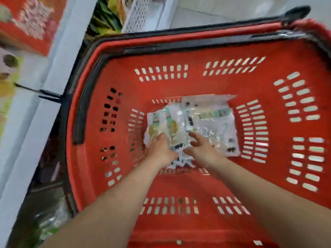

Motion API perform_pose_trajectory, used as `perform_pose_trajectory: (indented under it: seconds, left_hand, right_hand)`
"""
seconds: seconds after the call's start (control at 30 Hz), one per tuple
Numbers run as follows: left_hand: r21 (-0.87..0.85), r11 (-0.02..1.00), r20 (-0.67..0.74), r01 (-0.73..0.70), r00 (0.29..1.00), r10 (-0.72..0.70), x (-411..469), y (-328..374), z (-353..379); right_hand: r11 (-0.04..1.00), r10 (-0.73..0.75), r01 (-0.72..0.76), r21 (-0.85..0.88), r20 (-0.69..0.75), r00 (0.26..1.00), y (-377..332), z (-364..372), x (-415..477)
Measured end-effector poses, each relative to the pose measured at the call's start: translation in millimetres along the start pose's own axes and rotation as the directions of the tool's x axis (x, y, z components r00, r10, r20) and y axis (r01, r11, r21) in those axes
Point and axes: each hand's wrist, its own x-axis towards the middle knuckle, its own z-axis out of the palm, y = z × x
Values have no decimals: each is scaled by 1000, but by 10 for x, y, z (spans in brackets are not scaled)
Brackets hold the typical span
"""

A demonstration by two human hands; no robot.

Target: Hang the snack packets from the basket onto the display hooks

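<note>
A deep red plastic basket (pixel 197 56) with slotted walls fills the view. On its bottom lies a pile of clear and white snack packets (pixel 206 120) with green and black print. Both my arms reach down into it. My left hand (pixel 159 149) lies on the left side of the pile, its fingers curled down over a packet with yellowish contents (pixel 170 127). My right hand (pixel 202 151) hovers over or touches the middle of the pile with fingers spread. The frame is blurred, so finer contact is unclear.
A black display hook (pixel 41 92) sticks out from the white shelf unit on the left, close to the basket's black rim. Hanging packets (pixel 105 17) and a white perforated panel (pixel 139 13) show at the top. Red cartons (pixel 26 24) sit at upper left.
</note>
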Motion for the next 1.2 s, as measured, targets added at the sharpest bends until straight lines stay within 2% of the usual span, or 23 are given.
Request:
perform_pose_trajectory:
  seconds: [0.07,0.17,0.33,0.4,0.47,0.53,0.67,0.73,0.8,0.83,0.87,0.93,1.0,1.03,1.07,1.13,1.2]
  left_hand:
    - [62,998,16,8,1000,-9,343,-38,185]
    - [80,992,10,98,995,-99,675,-47,315]
    - [-176,969,-105,176,975,-196,900,-131,387]
    - [-222,952,-156,210,956,-247,929,-157,388]
    - [-273,935,-165,228,946,-279,919,-132,341]
    - [-336,924,-118,184,965,-236,869,-64,300]
    - [-333,942,17,37,999,-33,675,64,328]
    - [-327,945,102,24,995,10,557,116,309]
    - [-280,960,202,2,978,57,482,136,277]
    - [-308,951,256,-1,963,84,472,124,265]
    - [-389,921,303,10,946,117,460,125,249]
    - [-603,790,359,109,921,147,402,143,211]
    - [-715,684,295,144,949,109,414,117,227]
    - [-694,713,204,101,977,60,455,90,233]
    - [-610,792,78,39,997,11,530,41,245]
    - [-230,973,-98,8,995,-31,661,-86,273]
    - [122,993,-125,10,992,5,755,-236,316]
  right_hand:
    - [1000,-17,17,-22,-14,1000,51,102,298]
    - [1000,-24,24,-8,-5,1000,108,189,633]
    - [989,10,-10,147,-4,1000,162,232,843]
    - [974,56,-58,217,15,998,178,252,905]
    - [976,89,-92,197,21,996,187,263,945]
    - [974,106,-102,200,-5,994,198,254,968]
    - [981,79,-70,182,-44,996,116,116,918]
    - [979,59,-58,197,-1,998,48,2,870]
    - [960,89,-109,259,89,992,1,-82,804]
    - [968,87,-105,226,87,992,9,-106,791]
    - [988,66,-71,136,39,997,18,-123,770]
    - [1000,13,-13,-6,-74,997,43,-135,759]
    - [997,-44,35,-72,-116,992,65,-166,761]
    - [990,-73,52,-134,-151,986,75,-209,767]
    - [978,-95,54,-199,-204,974,84,-272,770]
    - [965,-115,32,-261,-312,943,86,-438,731]
    - [935,-164,18,-354,-386,908,110,-612,686]
